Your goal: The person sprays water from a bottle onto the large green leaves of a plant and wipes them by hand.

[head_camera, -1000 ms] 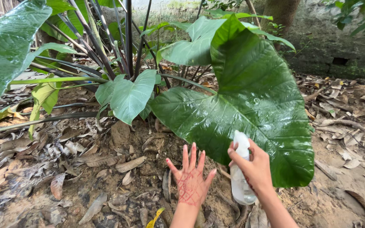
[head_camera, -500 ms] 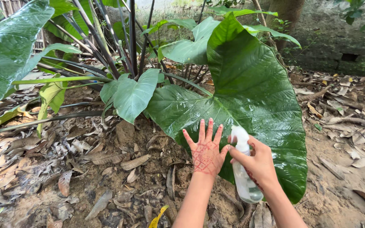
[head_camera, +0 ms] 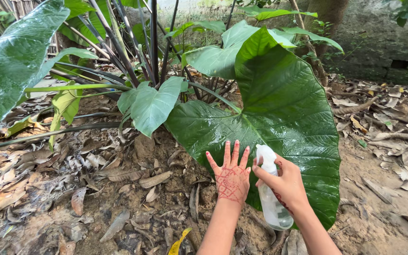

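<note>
The right hand (head_camera: 286, 184) is wrapped around a small clear plastic spray bottle with a white nozzle (head_camera: 271, 193), its fingers clamped on the neck and trigger; the bottle is upright in front of the lower edge of a large glossy, wet green heart-shaped leaf (head_camera: 279, 118), and what it contains cannot be told. Just beside it, the left hand (head_camera: 231, 177), patterned in red, lies flat against the same leaf's lower edge with fingers spread apart, gripping nothing, above ground strewn with dry brown leaves (head_camera: 95, 189).

The left hand (head_camera: 231, 179) now lies flat on the big wet leaf (head_camera: 279, 118), just left of the gripped spray bottle (head_camera: 271, 193), up from over the soil.
</note>
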